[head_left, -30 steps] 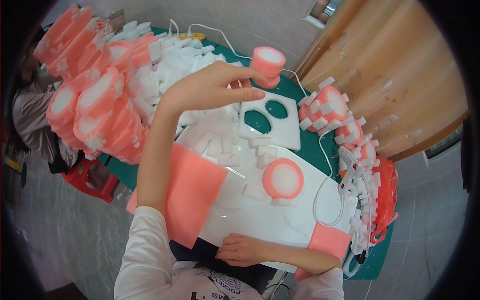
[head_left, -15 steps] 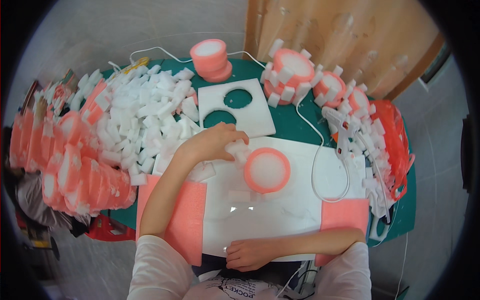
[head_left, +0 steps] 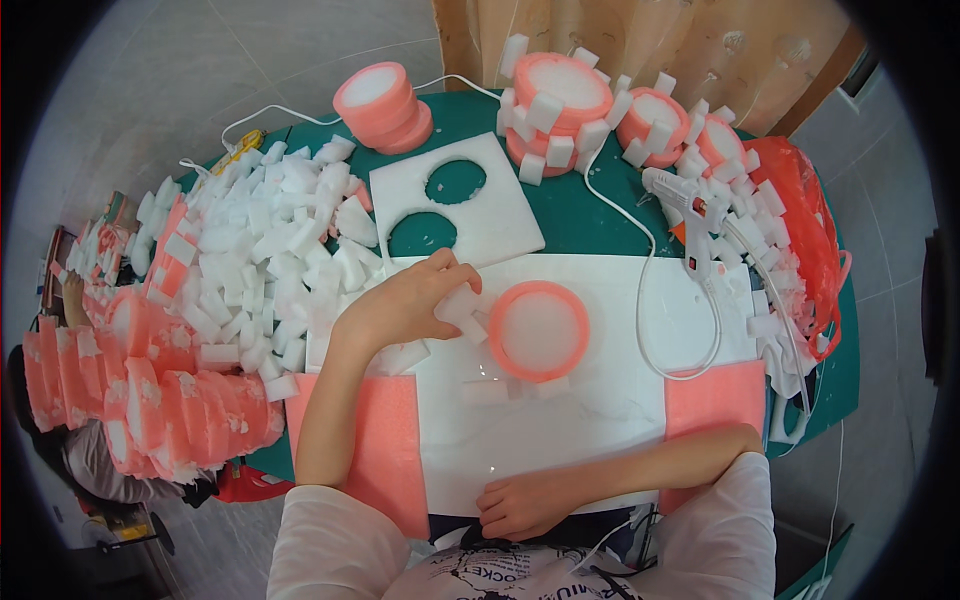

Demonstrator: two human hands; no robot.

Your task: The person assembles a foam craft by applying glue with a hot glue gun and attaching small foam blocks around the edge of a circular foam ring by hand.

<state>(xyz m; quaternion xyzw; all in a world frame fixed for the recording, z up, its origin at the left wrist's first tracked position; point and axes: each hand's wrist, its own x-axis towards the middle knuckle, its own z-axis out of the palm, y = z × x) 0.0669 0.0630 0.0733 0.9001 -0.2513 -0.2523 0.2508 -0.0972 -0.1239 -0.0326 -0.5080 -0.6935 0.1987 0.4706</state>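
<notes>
L hand pinches a white foam block just L of the pink-rimmed disc on a white board. R hand, fingers curled, lies on the wearer's side of the disc, grip can't be told; glue gun sits beyond disc, to R.

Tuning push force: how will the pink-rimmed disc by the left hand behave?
The disc looks like foam, so probably light and easily dented. Face up on the glossy white board, it would likely slide rather than roll.
</notes>
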